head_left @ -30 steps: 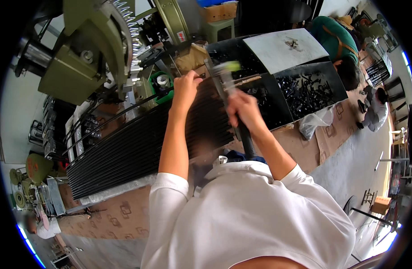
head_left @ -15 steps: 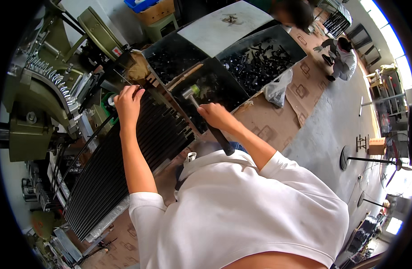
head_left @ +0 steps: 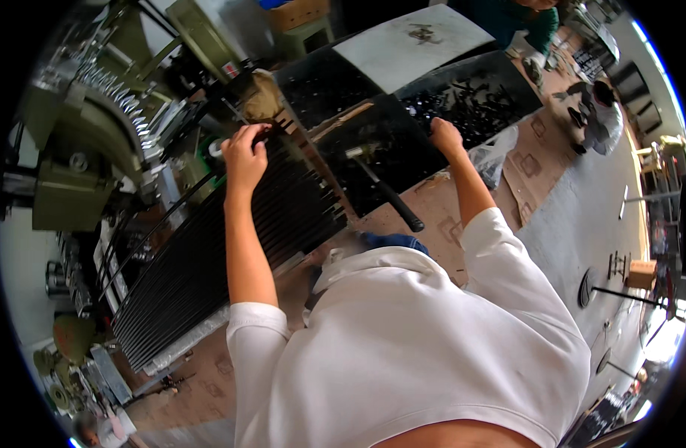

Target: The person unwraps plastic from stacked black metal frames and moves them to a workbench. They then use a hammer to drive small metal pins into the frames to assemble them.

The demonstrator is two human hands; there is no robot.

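My left hand (head_left: 244, 155) is above the ends of a row of long black bars (head_left: 231, 224), fingers bent around something small and dark that I cannot make out. My right hand (head_left: 446, 137) is at the near edge of a dark tray (head_left: 507, 78) of small black parts (head_left: 474, 104), its fingertips drawn together; what they hold, if anything, is hidden. Between the hands, a hammer (head_left: 388, 196) with a black handle rests on a black work surface (head_left: 403, 142), its metal head toward my left hand and its handle sticking out over the near edge.
Green machinery (head_left: 74, 164) stands on the left. A pale board (head_left: 418, 45) lies at the back of the table, and a clear plastic bag (head_left: 496, 157) hangs by its right side. One person (head_left: 537, 30) is behind the table; another (head_left: 600, 116) crouches at the right.
My right hand has let go of the hammer, which now lies on the black surface, and has moved right to the small black parts. My left hand stays near the bar ends.
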